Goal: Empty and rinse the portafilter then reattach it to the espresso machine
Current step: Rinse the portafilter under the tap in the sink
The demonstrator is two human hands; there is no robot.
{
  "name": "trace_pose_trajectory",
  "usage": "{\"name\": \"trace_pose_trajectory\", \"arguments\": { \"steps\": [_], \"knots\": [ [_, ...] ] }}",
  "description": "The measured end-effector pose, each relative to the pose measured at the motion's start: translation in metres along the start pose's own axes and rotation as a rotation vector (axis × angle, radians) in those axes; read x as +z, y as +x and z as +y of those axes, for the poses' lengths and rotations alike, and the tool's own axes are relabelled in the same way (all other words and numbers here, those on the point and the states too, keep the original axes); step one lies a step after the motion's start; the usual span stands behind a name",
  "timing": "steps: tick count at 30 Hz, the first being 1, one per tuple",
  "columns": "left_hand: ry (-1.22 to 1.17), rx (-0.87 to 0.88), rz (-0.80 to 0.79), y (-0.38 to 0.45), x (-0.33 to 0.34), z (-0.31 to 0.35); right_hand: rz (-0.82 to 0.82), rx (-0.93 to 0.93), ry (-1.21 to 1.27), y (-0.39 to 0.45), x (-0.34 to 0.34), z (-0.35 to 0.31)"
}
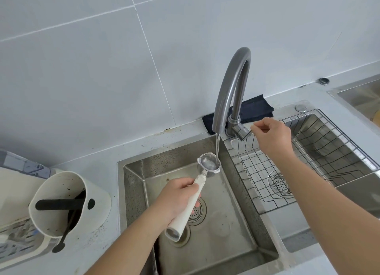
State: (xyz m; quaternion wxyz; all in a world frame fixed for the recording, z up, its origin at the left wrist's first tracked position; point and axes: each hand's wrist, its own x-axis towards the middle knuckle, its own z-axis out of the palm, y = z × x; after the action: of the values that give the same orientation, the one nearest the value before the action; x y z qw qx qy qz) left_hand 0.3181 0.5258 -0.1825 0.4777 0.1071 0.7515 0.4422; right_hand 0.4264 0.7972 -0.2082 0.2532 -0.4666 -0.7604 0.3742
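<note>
Two hands busy: your left hand grips the portafilter under running water; right hand pinches the faucet lever.

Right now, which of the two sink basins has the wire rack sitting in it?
The right basin, beside the right hand: the wire rack sits in it. The left basin, where the portafilter catches the tap water, has none.

White-handled portafilter, steel basket up, held level under running water
</note>
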Motion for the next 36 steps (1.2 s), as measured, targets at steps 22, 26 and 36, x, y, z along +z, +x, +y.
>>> {"name": "trace_pose_trajectory", "arguments": {
  "steps": [22, 26, 36],
  "knots": [
    [0.987, 0.621, 0.431, -0.011, -0.055, -0.011, 0.052, 0.04, 0.063, -0.006, 0.004, 0.0],
    [1.017, 0.646, 0.476, -0.013, -0.056, -0.011, 0.052, 0.049, 0.112, -0.008, 0.004, 0.0],
    [0.28, 0.345, 0.355, -0.017, -0.035, -0.023, 0.037, 0.08, 0.106, -0.006, 0.005, 0.005]
  ]
}}
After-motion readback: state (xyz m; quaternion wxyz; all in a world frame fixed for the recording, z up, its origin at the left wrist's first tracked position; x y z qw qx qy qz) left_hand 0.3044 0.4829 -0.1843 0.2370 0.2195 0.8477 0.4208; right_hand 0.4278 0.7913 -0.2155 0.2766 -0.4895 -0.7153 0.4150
